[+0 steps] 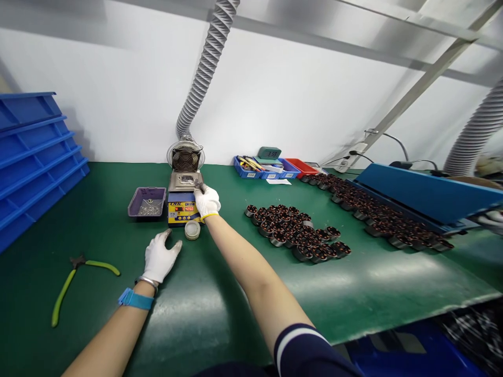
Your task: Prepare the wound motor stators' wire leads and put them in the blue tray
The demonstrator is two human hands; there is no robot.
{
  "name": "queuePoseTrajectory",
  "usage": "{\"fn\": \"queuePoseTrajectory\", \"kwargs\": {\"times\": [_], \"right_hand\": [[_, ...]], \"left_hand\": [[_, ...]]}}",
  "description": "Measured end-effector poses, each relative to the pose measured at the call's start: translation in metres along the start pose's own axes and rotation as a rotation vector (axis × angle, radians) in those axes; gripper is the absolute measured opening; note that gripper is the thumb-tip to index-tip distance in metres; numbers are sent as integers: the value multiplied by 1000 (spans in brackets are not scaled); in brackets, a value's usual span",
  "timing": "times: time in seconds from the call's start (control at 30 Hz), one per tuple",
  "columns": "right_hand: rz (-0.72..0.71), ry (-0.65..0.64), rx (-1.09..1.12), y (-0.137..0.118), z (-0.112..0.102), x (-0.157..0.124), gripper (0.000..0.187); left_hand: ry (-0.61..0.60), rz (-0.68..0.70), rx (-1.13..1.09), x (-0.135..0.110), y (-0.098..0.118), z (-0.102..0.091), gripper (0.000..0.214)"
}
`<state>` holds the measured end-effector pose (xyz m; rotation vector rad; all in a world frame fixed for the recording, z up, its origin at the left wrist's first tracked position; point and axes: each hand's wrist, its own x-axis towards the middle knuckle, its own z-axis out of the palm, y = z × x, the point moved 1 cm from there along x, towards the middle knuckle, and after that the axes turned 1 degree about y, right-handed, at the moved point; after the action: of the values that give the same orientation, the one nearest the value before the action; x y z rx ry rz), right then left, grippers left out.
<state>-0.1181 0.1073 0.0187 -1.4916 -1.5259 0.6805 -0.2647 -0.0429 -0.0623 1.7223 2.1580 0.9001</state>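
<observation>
My right hand (207, 201), in a white glove with dark fingertips, reaches to the metal top of a blue and yellow heating unit (183, 209) with a red digital display, which looks like a solder pot. Its fingers are closed near the small square opening; what they pinch is too small to make out. My left hand (161, 257), also gloved, rests on the green table with thumb and fingers apart, holding nothing. Just beyond it stands a small round pale container (192, 230). A purple tray (133, 205) with small metal bits sits left of the unit.
Green-handled cutters (63, 298) lie open at left, near stacked blue crates (35, 162). Several copper-wound motor stators (277, 239) stand to the right, with more by a blue panel (424, 193). A ducted extractor fan (185, 158) hangs behind the unit. Another person's gloved hand (493, 220) shows far right.
</observation>
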Motion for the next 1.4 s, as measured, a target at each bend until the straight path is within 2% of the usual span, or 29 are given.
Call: {"fn": "queuePoseTrajectory", "kwargs": {"times": [0.3, 0.5, 0.73, 0.83, 0.93, 1.07, 1.2, 1.4], "right_hand": [[-34, 36, 61, 14, 6, 6, 34], [-10, 45, 150, 31, -6, 21, 40], [21, -16, 226, 33, -12, 29, 30], [50, -32, 318, 33, -14, 29, 31], [102, -55, 427, 33, -23, 27, 37], [172, -121, 517, 35, -41, 24, 31], [214, -187, 548, 37, -51, 25, 24], [256, -260, 526, 38, -52, 43, 16]], "left_hand": [[1, -2, -5, 0, -1, 1, 52], [1, -4, -7, 0, -1, 1, 51], [0, -6, -4, 0, 1, 0, 51], [1, -5, -3, 0, 1, 0, 51], [1, -7, -1, 0, 0, 1, 51], [0, -3, -3, -1, 0, 1, 51], [4, -1, -8, -1, 0, 1, 51], [11, -2, -10, -1, 0, 2, 50]]}}
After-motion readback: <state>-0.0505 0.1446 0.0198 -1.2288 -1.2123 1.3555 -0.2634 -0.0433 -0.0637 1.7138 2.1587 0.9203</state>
